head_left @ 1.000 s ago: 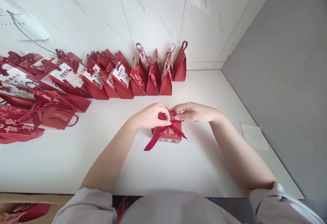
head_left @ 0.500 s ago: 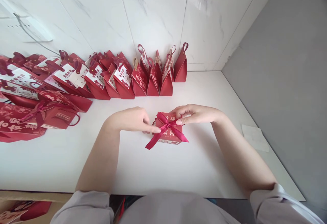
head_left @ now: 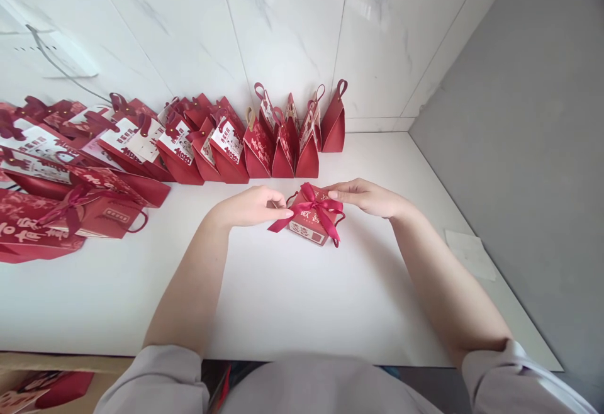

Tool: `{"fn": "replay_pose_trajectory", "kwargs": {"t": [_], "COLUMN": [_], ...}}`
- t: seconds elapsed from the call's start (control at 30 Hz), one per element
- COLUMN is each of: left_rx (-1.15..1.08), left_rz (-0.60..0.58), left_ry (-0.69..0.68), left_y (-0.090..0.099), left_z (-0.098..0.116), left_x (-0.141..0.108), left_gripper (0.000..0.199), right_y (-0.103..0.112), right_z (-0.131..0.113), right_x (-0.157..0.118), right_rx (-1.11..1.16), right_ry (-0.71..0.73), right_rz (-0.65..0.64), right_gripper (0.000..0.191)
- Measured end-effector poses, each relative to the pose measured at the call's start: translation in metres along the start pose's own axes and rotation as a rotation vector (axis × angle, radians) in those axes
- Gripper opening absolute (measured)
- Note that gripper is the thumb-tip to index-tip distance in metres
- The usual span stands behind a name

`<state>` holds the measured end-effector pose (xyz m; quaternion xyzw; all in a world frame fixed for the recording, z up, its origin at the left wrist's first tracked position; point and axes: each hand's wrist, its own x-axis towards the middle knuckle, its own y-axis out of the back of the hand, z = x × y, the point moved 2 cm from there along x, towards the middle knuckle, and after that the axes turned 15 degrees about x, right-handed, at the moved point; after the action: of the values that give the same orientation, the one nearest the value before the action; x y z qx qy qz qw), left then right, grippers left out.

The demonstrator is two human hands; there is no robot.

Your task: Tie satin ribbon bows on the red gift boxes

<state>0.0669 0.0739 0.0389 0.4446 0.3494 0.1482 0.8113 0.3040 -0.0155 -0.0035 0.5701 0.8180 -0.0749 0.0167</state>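
Note:
A small red gift box (head_left: pixel 306 222) with pale Chinese lettering sits on the white table, slightly turned. A crimson ribbon (head_left: pixel 317 205) is tied in a bow across its top, with one tail trailing left and another hanging down the right front. At the box's left side my left hand (head_left: pixel 255 205) is closed, thumb and forefinger pinching the left part of the ribbon. My right hand (head_left: pixel 365 197) grips the far right edge of the box, its thumb on top; its other fingertips are partly hidden behind. Dark red cord handles (head_left: pixel 340 218) show at both sides.
Several red gift bags (head_left: pixel 231 150) with loop handles stand along the marbled wall (head_left: pixel 292 24). More boxes (head_left: pixel 108 216) crowd the left, one with a ribbon. A white paper (head_left: pixel 469 255) lies near the table's right edge. A carton (head_left: pixel 108 367) with red packaging is below left.
The box has moved away from me and turned a little, its front face now showing more. Both hands moved with it, and the ribbon's right tail now hangs down.

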Motion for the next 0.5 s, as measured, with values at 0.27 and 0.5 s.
{"fn": "replay_pose_trajectory", "kwargs": {"t": [0.27, 0.5], "left_rx": [0.021, -0.001], "left_rz": [-0.162, -0.181], "left_ry": [-0.075, -0.080], "left_y": [-0.001, 0.001], "left_z": [-0.009, -0.010], "left_x": [0.000, -0.004], "left_gripper": [0.037, 0.036], "right_y": [-0.002, -0.001], "right_z": [-0.001, 0.002], "right_x": [-0.001, 0.000], "right_rx": [-0.039, -0.029], "right_ry": [-0.007, -0.008], "right_rz": [-0.060, -0.031], "right_gripper": [0.037, 0.043]}}
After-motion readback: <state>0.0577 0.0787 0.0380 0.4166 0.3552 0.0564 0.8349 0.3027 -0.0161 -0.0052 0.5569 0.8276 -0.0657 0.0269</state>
